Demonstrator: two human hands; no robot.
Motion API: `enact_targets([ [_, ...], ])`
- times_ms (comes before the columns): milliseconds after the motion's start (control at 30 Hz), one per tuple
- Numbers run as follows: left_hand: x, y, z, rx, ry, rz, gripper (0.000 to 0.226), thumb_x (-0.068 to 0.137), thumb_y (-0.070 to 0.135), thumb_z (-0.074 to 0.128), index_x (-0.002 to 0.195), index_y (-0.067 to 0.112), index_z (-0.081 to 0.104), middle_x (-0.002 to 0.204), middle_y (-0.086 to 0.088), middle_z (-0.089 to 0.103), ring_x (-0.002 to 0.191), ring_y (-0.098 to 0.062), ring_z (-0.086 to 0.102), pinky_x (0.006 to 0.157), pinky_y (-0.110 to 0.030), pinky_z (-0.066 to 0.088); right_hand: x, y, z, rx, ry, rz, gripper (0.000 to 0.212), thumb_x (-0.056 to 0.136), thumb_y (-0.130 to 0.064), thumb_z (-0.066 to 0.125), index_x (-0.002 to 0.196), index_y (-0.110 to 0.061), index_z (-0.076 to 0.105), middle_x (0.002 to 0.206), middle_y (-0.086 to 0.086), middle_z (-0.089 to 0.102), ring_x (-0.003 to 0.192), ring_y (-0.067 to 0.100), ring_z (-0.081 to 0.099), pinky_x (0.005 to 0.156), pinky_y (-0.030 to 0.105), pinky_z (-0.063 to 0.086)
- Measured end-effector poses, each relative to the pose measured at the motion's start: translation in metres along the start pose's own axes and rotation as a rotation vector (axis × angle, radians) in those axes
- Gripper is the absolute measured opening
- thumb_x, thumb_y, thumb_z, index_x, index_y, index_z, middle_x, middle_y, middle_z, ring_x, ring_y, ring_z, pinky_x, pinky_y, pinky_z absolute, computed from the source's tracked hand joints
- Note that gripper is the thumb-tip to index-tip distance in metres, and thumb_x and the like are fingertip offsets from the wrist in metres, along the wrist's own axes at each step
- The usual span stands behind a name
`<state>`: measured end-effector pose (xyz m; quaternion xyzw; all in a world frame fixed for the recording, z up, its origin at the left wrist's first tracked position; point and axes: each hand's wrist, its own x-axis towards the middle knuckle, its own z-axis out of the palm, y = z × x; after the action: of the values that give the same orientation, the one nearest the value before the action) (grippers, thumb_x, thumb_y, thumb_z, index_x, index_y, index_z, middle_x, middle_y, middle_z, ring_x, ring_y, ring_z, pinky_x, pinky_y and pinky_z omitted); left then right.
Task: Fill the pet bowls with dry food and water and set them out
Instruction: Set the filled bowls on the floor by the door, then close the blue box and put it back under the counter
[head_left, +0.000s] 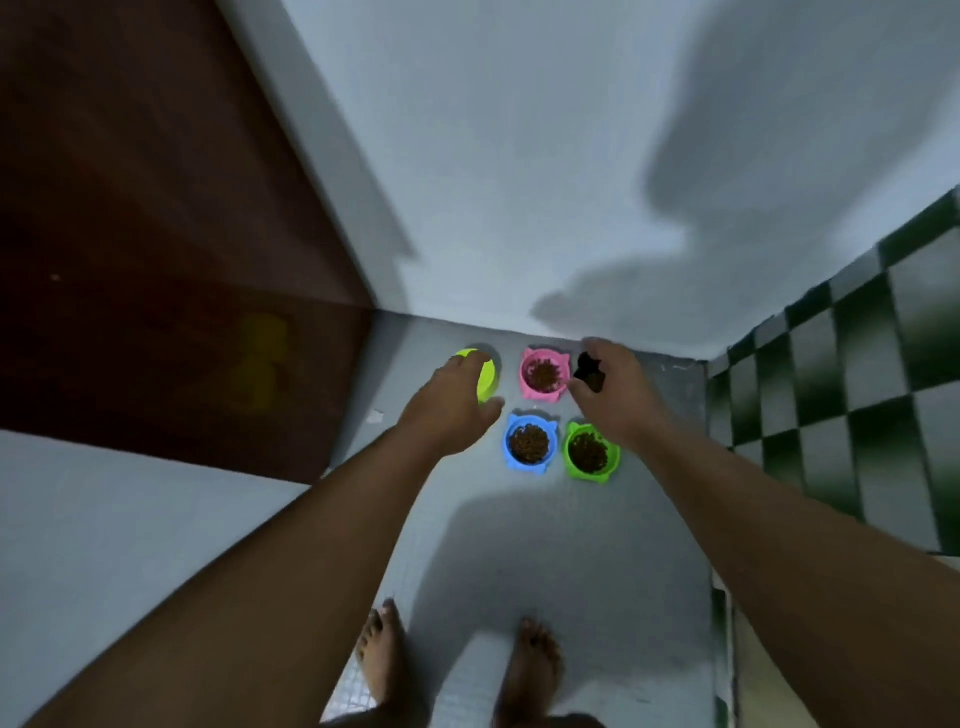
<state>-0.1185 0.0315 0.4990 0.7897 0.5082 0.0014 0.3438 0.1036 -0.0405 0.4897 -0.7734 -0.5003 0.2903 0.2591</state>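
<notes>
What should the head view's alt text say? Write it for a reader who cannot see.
A person reaches down to pet bowls on a grey floor: the left hand grips a tilted lime bowl, the right hand holds a dark object. A pink bowl, a blue bowl and a green bowl hold dry food.

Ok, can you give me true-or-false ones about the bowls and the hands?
1. The pink bowl holds dry food. True.
2. The blue bowl is empty. False: it holds dry food too.
3. The left hand holds the yellow bowl. True.
4. The right hand holds a red thing. False: it holds a black thing.
5. The green bowl sits left of the blue bowl. False: it sits to its right.
</notes>
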Motion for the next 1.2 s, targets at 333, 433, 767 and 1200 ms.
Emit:
enact_targets([
  [333,-0.131,0.079,-0.112,0.049,0.100,0.123,0.057,0.093,0.033,0.070,0.143,0.013,0.051,0.138,-0.015,0.055,0.128,-0.030,0.054,0.107,-0.040,0.043,-0.135,-0.100,-0.120,-0.026,0.144,0.042,0.061,0.090,-0.027,0.069,0.146,-0.020,0.044,0.143,0.009,0.047,0.128,0.025,0.050,0.106,0.032,0.039],
  [433,-0.159,0.086,-0.126,0.102,0.072,0.204,0.058,0.094,0.036,0.068,0.144,0.015,0.049,0.138,-0.013,0.054,0.128,-0.029,0.055,0.107,-0.044,0.044,-0.173,-0.119,-0.133,-0.031,0.203,0.036,0.062,0.090,-0.029,0.067,0.147,-0.021,0.042,0.145,0.007,0.045,0.129,0.024,0.049,0.109,0.038,0.043],
  [767,-0.251,0.109,-0.161,0.062,0.071,0.477,0.062,0.091,0.038,0.070,0.146,0.024,0.043,0.136,-0.011,0.047,0.103,-0.031,0.064,0.097,-0.046,0.053,-0.301,-0.166,-0.144,0.027,0.416,0.130,0.062,0.091,-0.033,0.067,0.146,-0.021,0.042,0.142,0.006,0.048,0.128,0.022,0.051,0.108,0.044,0.045],
  [1200,-0.358,0.231,-0.108,0.002,-0.073,0.818,0.061,0.095,0.039,0.066,0.150,0.027,0.040,0.138,-0.005,0.050,0.119,-0.019,0.056,0.092,-0.028,0.042,-0.483,-0.178,-0.204,-0.010,0.744,0.195,0.050,0.092,-0.028,0.066,0.139,-0.021,0.051,0.133,0.001,0.055,0.116,0.016,0.056,0.102,0.037,0.050],
])
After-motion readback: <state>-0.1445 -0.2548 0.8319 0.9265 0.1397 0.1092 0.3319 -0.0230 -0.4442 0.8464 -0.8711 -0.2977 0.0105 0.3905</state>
